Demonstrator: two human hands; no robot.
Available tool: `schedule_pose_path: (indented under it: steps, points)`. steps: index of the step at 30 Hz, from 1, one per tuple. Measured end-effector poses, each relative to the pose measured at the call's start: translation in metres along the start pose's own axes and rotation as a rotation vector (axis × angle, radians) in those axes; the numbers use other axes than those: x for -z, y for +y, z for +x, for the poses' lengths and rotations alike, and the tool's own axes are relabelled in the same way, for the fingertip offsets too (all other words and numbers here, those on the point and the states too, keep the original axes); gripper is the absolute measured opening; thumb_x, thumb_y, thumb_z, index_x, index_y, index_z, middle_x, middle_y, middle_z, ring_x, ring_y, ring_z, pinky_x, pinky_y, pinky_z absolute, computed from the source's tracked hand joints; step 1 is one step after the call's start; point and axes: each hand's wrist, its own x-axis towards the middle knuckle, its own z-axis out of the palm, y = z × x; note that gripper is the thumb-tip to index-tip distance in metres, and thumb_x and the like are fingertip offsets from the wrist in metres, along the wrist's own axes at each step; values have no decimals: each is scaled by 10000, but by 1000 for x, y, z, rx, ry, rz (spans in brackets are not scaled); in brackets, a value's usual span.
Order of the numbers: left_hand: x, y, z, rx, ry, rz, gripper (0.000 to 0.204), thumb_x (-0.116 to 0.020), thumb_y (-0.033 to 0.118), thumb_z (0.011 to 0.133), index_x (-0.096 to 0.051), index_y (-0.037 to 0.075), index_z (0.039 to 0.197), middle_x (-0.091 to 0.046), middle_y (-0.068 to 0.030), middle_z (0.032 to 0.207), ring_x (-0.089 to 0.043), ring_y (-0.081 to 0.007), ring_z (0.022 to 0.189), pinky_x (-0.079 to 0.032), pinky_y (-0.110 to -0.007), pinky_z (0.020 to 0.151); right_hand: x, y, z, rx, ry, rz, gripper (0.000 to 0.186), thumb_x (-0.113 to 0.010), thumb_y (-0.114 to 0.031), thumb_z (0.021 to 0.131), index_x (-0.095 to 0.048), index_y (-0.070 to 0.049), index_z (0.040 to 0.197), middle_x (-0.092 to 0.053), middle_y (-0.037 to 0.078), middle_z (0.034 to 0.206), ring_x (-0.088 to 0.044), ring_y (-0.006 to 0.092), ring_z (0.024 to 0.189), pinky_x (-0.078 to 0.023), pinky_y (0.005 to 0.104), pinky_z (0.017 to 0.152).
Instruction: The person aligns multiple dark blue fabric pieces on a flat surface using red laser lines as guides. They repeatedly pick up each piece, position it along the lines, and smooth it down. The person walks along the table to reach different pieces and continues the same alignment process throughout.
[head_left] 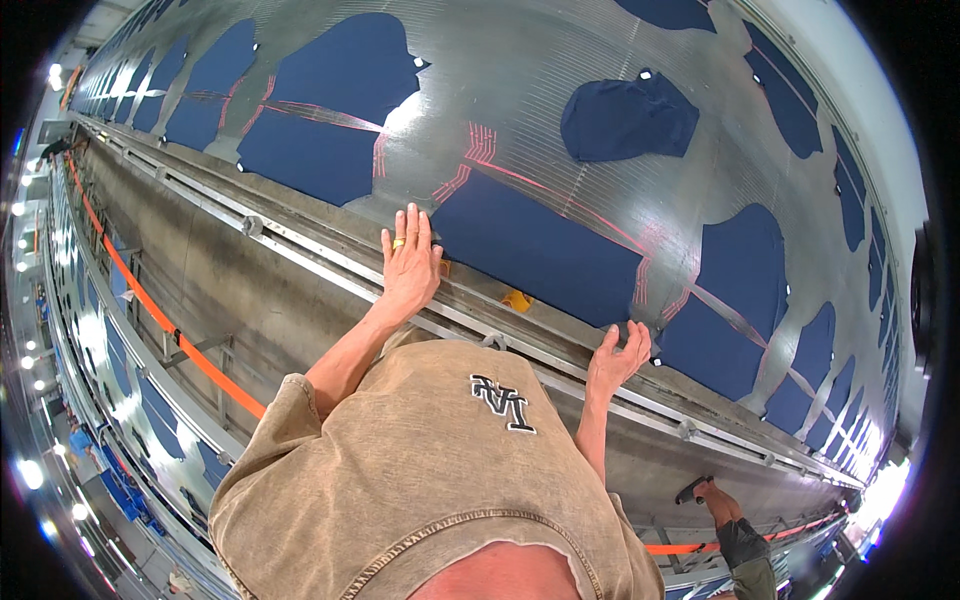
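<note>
At table edge: navy panel (535, 250) flat, smooth | left hand (408, 265) spread flat, right hand (617, 355) half-open, both holding nothing | panel's near edge hidden by rail (300, 255).

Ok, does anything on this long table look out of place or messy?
One thing: a dark blue fabric piece lies crumpled and bunched on the shiny table, while the other blue pieces, like the panel by the left hand and right hand, lie flat.
</note>
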Motion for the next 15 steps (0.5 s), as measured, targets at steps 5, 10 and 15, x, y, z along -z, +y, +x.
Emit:
schedule_pose_path:
  steps: [5,10,15]
  points:
    - [1,1,-4,-10,-15,7,615,-416,247,1054,-219,-47,1556,-137,-221,1656,-114,-389,1539,-116,-577,1216,-1,0,0,7,-13,-15,322,-669,-136,902,-638,42,1169,-539,199,1337,-456,369,1248,-355,478,1056]
    - [1,0,-2,-21,10,-24,588,-452,226,1026,-303,-42,1526,-191,-231,1639,-169,-392,1526,-168,-551,1215,-2,1,0,23,-8,-29,316,-669,-132,901,-641,43,1162,-536,199,1334,-454,369,1246,-353,476,1055]
    - [2,-4,0,-37,99,-86,480,-500,155,998,-471,-23,1442,-319,-229,1591,-276,-397,1489,-263,-512,1190,-3,1,0,20,-11,-35,315,-672,-131,899,-641,43,1159,-534,196,1329,-450,368,1246,-353,478,1049]
